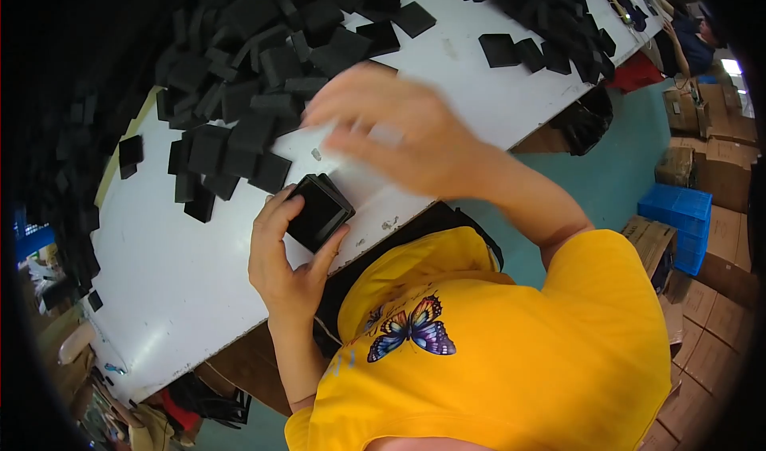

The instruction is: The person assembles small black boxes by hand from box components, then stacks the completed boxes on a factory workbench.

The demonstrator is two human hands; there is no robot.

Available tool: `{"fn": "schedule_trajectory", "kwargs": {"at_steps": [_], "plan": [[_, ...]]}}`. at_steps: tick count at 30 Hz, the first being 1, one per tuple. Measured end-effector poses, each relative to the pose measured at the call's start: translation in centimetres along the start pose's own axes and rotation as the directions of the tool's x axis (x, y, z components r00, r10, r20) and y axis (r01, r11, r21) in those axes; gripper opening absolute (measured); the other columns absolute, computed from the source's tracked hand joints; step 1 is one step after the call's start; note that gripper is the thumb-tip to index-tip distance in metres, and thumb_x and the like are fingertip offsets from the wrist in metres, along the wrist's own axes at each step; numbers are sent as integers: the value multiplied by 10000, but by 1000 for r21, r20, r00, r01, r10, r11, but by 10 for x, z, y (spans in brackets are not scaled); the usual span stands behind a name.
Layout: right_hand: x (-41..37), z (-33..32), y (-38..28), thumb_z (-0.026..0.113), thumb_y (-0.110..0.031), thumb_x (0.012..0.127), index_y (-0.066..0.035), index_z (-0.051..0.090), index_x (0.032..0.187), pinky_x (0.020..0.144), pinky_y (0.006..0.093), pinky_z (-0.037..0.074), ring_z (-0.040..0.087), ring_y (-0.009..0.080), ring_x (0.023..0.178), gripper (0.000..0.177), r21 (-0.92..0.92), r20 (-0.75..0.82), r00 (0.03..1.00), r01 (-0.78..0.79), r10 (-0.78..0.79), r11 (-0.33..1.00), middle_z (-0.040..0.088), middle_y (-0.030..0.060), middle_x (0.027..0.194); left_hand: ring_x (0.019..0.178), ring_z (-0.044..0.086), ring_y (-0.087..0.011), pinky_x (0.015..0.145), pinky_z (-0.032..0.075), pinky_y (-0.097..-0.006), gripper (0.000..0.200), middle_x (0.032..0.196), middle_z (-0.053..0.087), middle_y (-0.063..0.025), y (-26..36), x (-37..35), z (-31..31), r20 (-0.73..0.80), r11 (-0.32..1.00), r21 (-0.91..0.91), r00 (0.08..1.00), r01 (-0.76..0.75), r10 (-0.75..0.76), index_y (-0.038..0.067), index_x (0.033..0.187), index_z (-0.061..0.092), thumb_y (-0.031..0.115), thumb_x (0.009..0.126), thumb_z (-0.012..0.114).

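My left hand (287, 252) is closed around a small black square box (321, 214), thumb on one side and fingers on the other. A dark recessed face and a raised rim show on the box, which sits just over the table's near edge. My right hand (391, 128) is raised above the table, beyond the box and to its right. Motion smears its fingers, so whether they hold anything cannot be made out. The nearest things to it are flat black square pieces in a large heap (275, 66).
More black pieces lie in a second heap (550, 20) at the far right of the white table (447, 52). Blue crates (677, 216) and cardboard boxes (710, 307) stand on the right. Another person (692, 40) is at the far upper right.
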State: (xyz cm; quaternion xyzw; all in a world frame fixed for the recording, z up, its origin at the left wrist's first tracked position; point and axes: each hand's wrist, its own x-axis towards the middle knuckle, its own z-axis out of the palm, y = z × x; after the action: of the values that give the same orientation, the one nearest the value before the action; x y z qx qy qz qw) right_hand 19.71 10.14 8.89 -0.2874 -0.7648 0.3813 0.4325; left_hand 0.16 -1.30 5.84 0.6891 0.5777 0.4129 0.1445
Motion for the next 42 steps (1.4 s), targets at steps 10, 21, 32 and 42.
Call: {"fn": "schedule_trajectory", "kwargs": {"at_steps": [10,21,32,42], "plan": [[-69,-112,80,725,-127,829,-77,651,1181,809,411,501,633,307,947,364,-935,-238,957,-272,167,229,689,111,1026,1099,645,-361,942,527,-391,492,1213,650,-176,-6,2,-6,66,993,-119,998,-9,17,50,1108,633,83,696,898],[30,-8,-4,679,-286,971,-55,730,1068,561,202,447,585,47,684,256,343,354,790,-607,500,717,671,-9,879,1206,615,-286,1051,484,-384,752,1299,597,-160,-20,-11,13,-13,939,-338,997,68,-77,42,1338,440,75,738,892],[29,34,-10,732,-130,878,2,723,917,649,314,478,618,257,763,138,-92,333,938,-66,93,994,628,91,822,1161,604,-276,1031,461,-373,811,1319,567,-126,-14,-17,19,-113,878,-453,967,154,-227,44,1383,486,95,696,912],[9,55,-31,737,-62,793,-27,677,904,600,369,456,556,274,739,131,-510,204,952,304,-229,805,551,78,845,1157,607,-267,991,472,-366,725,1280,622,-125,-18,-7,7,-75,940,-337,994,45,-74,42,1367,545,86,720,870]]}}
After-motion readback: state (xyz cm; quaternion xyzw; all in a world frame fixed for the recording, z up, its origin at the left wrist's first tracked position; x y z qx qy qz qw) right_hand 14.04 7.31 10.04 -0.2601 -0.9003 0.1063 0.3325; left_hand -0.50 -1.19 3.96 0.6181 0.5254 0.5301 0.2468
